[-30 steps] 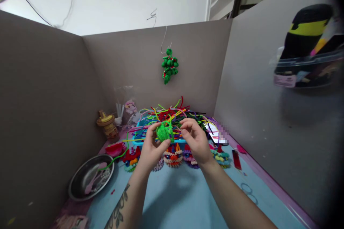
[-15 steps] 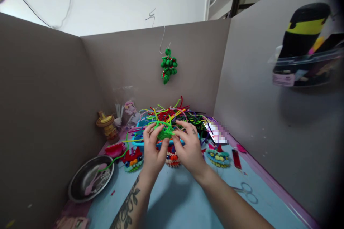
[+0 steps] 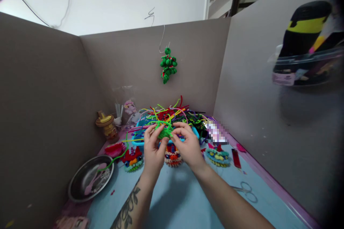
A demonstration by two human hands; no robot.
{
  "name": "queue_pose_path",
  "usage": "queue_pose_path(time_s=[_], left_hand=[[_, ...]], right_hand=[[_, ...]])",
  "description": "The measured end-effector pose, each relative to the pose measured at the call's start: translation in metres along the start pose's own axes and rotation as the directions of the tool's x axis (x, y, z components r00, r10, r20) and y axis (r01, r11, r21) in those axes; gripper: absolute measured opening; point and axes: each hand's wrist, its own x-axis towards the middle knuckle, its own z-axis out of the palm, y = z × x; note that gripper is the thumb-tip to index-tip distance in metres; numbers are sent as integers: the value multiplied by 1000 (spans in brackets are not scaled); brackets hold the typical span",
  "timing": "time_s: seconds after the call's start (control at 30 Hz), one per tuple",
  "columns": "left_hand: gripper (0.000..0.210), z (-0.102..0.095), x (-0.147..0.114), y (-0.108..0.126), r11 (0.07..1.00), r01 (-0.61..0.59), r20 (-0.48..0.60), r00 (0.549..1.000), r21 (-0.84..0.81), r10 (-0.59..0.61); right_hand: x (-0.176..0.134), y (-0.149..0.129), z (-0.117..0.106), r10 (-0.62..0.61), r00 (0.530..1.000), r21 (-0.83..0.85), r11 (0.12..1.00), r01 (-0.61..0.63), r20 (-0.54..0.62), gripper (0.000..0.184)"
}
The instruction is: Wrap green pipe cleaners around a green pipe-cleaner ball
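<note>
Between my two hands is a bundle of bright green pipe cleaners [image 3: 165, 131], bent into a rounded shape, held up above the table. My left hand [image 3: 156, 147] grips its left side between thumb and fingers. On the other side, my right hand [image 3: 187, 145] pinches the bundle's right edge with thumb and index finger. Behind it sits a blue basket [image 3: 137, 143] heaped with pipe cleaners of many colours [image 3: 172, 112]. Below my hands a finished-looking orange and peach pipe-cleaner piece [image 3: 172, 158] rests on the table, partly covered by my fingers.
A metal bowl [image 3: 73, 182] with a pink spoon [image 3: 92, 182] stands at left. Colourful pipe-cleaner pieces lie at left [image 3: 133, 162] and right [image 3: 218, 158]. Scissors [image 3: 248, 191] lie at right. A green ornament [image 3: 168, 65] hangs on the back panel [image 3: 120, 61].
My right hand's fingers have shifted slightly left and closed in at the green bundle's right edge. My left hand stays nearly in place.
</note>
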Motion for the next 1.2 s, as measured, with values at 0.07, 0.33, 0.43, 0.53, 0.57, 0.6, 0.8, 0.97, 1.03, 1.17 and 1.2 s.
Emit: queue_pose_path(time_s=[0.07,0.33,0.43,0.53,0.57,0.6,0.8,0.97,1.03,1.17,1.2], left_hand=[[32,1,0,2,1000,21,4,1000,-18,-21],[29,5,1,9,988,73,50,997,-136,-67],[29,5,2,9,978,100,58,994,-181,-91],[31,5,2,6,959,146,86,988,-241,-129],[32,6,2,4,948,171,99,984,-267,-150],[34,6,1,3,935,200,114,978,-293,-174],[36,5,2,-1,918,249,170,964,-309,-204],[34,3,4,0,950,165,122,983,-264,-137],[34,1,5,1,952,163,104,985,-260,-140],[39,-2,8,2,925,247,144,966,-288,-213],[41,-3,9,3,914,277,160,958,-295,-239]], right_hand=[[0,2,0,17,1000,45,999,-18,17,8],[2,7,2,158,985,322,931,-171,67,24],[2,6,2,179,980,410,890,-201,91,25],[1,4,2,202,973,490,841,-229,110,23],[1,4,2,207,972,514,825,-236,115,22],[0,3,3,211,970,534,811,-241,117,22],[3,2,3,272,954,585,757,-291,124,29],[5,4,0,291,949,541,782,-311,126,29],[5,4,-4,214,973,425,875,-232,91,21],[7,2,-14,-60,990,128,991,44,127,9],[7,1,-16,-114,983,81,991,103,143,9]])
